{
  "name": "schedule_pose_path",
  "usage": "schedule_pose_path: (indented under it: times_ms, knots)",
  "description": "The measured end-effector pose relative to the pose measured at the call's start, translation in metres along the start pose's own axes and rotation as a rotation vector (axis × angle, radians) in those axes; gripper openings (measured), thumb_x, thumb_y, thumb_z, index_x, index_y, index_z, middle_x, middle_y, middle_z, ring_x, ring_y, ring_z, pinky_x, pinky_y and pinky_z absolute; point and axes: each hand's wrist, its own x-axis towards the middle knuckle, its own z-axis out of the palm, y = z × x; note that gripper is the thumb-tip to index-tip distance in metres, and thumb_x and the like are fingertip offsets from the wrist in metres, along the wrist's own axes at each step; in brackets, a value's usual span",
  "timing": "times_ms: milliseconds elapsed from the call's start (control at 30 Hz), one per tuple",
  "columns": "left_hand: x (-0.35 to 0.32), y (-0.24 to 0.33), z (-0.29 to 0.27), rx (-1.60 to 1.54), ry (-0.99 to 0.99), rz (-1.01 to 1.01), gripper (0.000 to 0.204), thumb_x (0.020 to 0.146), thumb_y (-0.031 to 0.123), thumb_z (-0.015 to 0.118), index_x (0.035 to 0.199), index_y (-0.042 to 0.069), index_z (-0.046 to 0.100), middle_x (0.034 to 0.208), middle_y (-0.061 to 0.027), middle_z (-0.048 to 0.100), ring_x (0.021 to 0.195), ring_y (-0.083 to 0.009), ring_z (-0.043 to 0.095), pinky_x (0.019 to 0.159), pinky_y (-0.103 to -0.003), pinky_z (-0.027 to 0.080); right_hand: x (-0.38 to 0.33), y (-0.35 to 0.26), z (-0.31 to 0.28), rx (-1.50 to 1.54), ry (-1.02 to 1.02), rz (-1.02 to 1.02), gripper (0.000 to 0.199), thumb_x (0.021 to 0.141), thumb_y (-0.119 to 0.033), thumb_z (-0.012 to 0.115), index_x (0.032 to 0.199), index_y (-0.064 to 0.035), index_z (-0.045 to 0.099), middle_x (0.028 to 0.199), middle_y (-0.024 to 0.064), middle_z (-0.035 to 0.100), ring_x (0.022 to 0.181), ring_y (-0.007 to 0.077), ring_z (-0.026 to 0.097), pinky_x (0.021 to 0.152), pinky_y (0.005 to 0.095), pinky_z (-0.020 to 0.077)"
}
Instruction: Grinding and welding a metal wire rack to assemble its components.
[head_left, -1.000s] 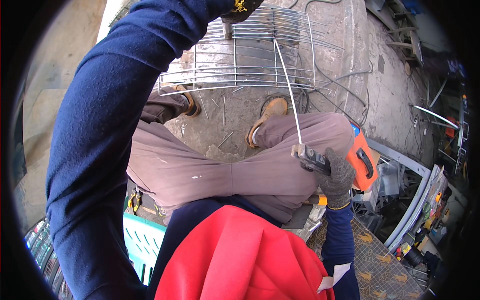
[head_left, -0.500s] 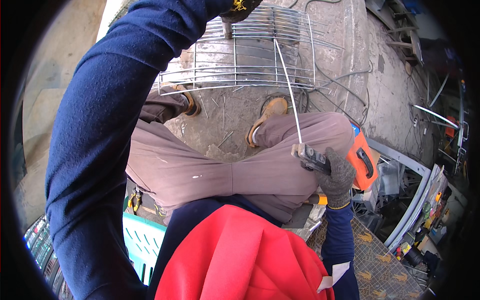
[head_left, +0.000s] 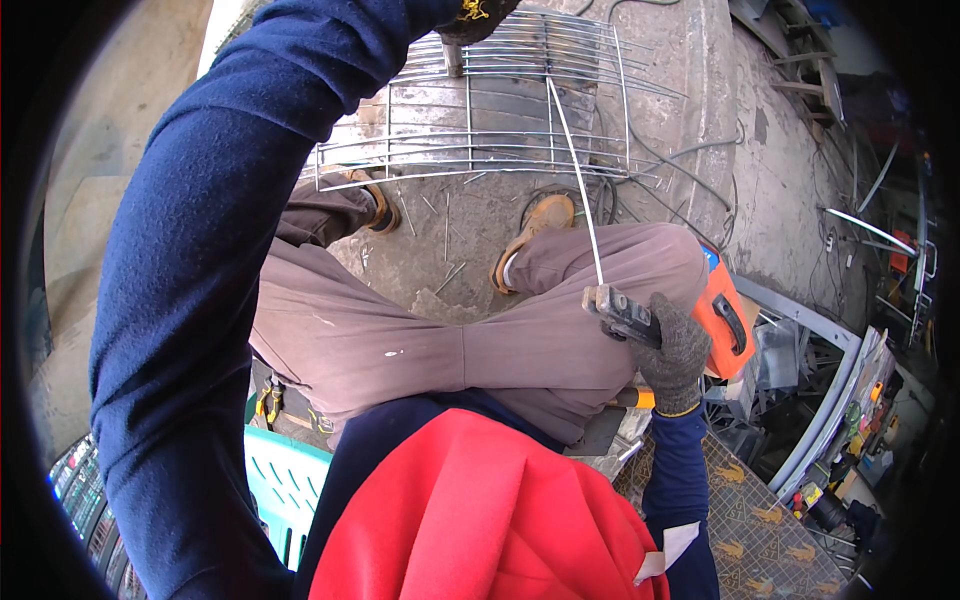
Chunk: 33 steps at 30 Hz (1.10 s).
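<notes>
Head view: the gloved right hand (head_left: 672, 362) is closed around the electrode holder (head_left: 628, 317) above the right thigh (head_left: 555, 350); the welding rod (head_left: 579, 185) extends toward the wire grid (head_left: 471, 134). Left hand (head_left: 480, 24) cropped; grip indeterminable.

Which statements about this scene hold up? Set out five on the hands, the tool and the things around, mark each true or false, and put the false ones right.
1. The gloved right hand grips a dark holder. True.
2. The thin rod in the holder points away from the wire grid. False: its far end reaches the wire grid in the picture; whether they touch is unclear.
3. The left hand is bare. False: it wears a dark glove with a yellow mark.
4. An orange case is beside the right knee. True.
5. The slotted plastic piece at lower left is red. False: it is pale green.
</notes>
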Motion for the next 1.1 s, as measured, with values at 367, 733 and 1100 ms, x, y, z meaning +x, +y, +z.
schedule_pose_path:
  times_ms: [367,733,1100]
  knots:
    - [0.005,-0.006,0.009,0.015,0.065,0.059,0.021,0.068,0.017,0.066,0.082,0.005,0.075,0.081,-0.0187,0.070,0.078,-0.0348,0.070,0.069,-0.043,0.054,0.003,-0.002,-0.001,0.043,0.039,-0.013,0.051,0.065,-0.016,0.078,0.111,-0.0028,0.063,0.085,0.0092,0.067,0.074,0.0276,0.068,0.063,0.0388,0.0526]
    - [-0.001,0.001,-0.005,0.017,-0.043,0.004,0.019,0.068,0.017,0.066,0.080,0.005,0.075,0.079,-0.0184,0.070,0.077,-0.0349,0.069,0.069,-0.043,0.054,-0.002,0.000,0.001,0.010,0.052,0.021,0.050,0.064,-0.014,0.079,0.110,-0.0011,0.064,0.089,0.0110,0.070,0.079,0.0293,0.069,0.069,0.0393,0.0541]
    - [-0.003,-0.003,-0.007,0.005,-0.046,0.037,0.018,0.066,0.019,0.069,0.077,0.007,0.075,0.076,-0.0177,0.069,0.072,-0.0348,0.069,0.066,-0.044,0.054,-0.002,0.002,0.002,0.010,0.015,0.024,0.051,0.065,-0.015,0.077,0.113,-0.0024,0.064,0.089,0.0100,0.069,0.078,0.0293,0.068,0.068,0.0399,0.0536]
